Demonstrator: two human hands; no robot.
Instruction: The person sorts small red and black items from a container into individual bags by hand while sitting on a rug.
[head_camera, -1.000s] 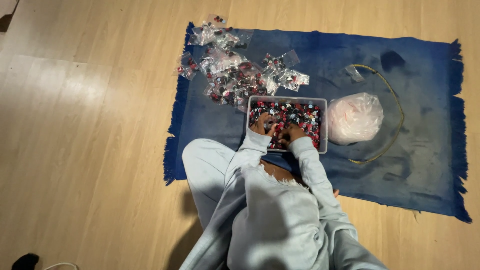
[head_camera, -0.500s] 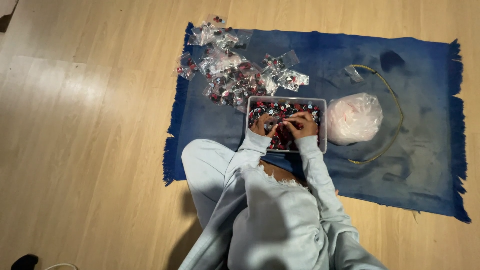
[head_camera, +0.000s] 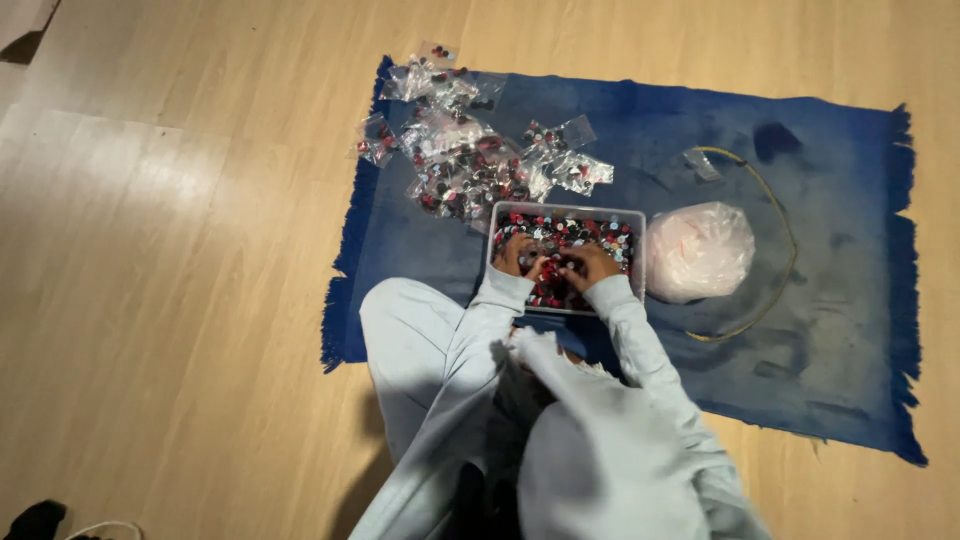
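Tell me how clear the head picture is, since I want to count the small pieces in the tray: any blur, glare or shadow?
Head view: soft overall, so the pieces in the tray merge into red, black and white specks; both hands, left hand and right hand, look slightly smeared; pale glare lies on the wood floor at left; the clear plastic bag is washed out; shadow falls under the legs.

Hands in a tray of small pieces on a blue mat

Left hand (head_camera: 520, 258) and right hand (head_camera: 592, 265) rest together inside the clear tray (head_camera: 636, 222); filled little bags (head_camera: 470, 160) lie at eleven o'clock, a white plastic bundle (head_camera: 698, 250) at three.
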